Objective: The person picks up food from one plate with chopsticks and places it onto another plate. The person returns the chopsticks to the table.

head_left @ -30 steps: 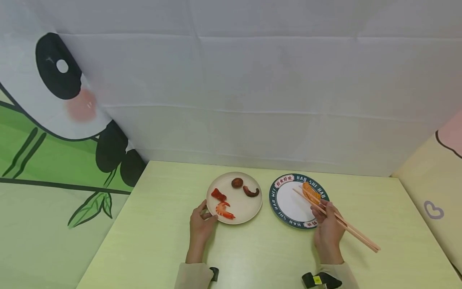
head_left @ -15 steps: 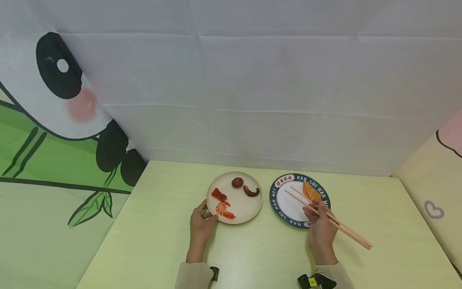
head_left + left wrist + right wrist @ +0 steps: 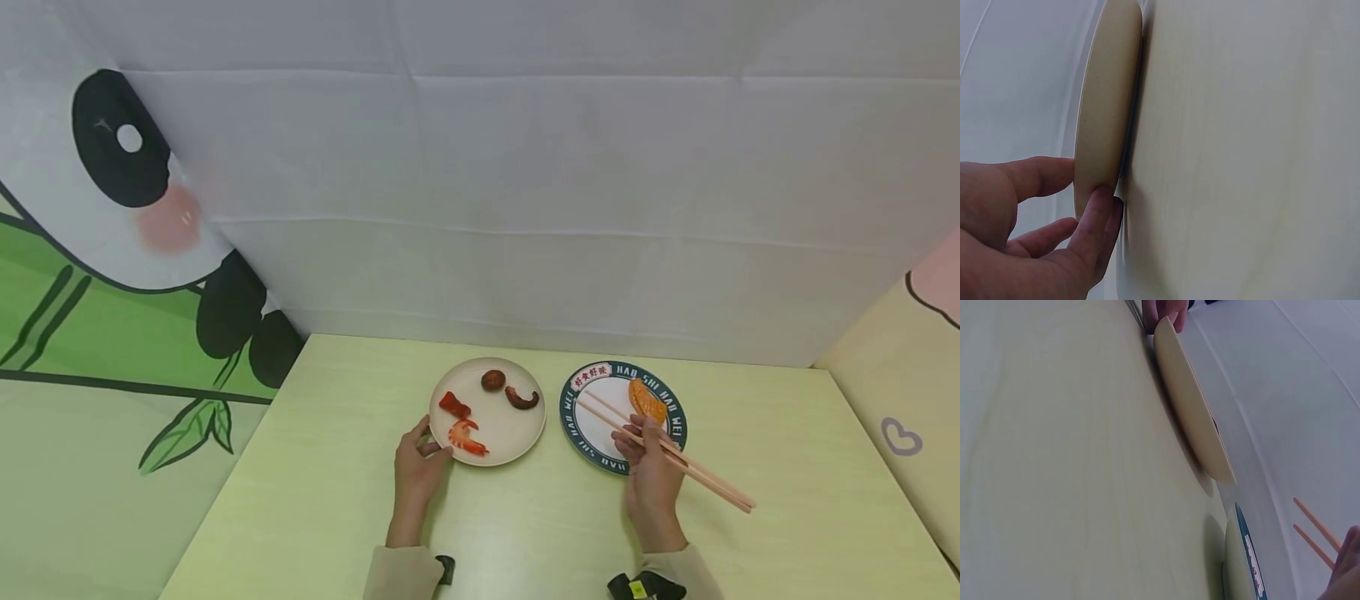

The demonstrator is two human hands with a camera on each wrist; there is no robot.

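My left hand (image 3: 417, 468) grips the near left rim of a cream plate (image 3: 517, 437); in the left wrist view its thumb and fingers (image 3: 1092, 228) pinch the plate's edge. A shrimp (image 3: 467, 435), a red piece (image 3: 454, 404), a round brown piece (image 3: 492, 380) and a dark curved piece (image 3: 521, 398) lie on that plate. Wooden chopsticks (image 3: 712, 481) are held in my right hand (image 3: 651, 473) over the blue-rimmed plate (image 3: 570, 417), tips slightly apart with nothing between them. An orange ridged food piece (image 3: 645, 400) lies on this plate's right side, just beyond my fingers.
Both plates stand side by side on a pale yellow table (image 3: 300, 483), with a narrow gap between them. A white cloth backdrop (image 3: 540, 183) rises behind the table's back edge. Printed cartoon panels (image 3: 97, 333) flank it.
My right hand has moved left with the chopsticks, whose tips have left the orange piece and now point toward the plate's left side. The left hand and cream plate have stayed put.
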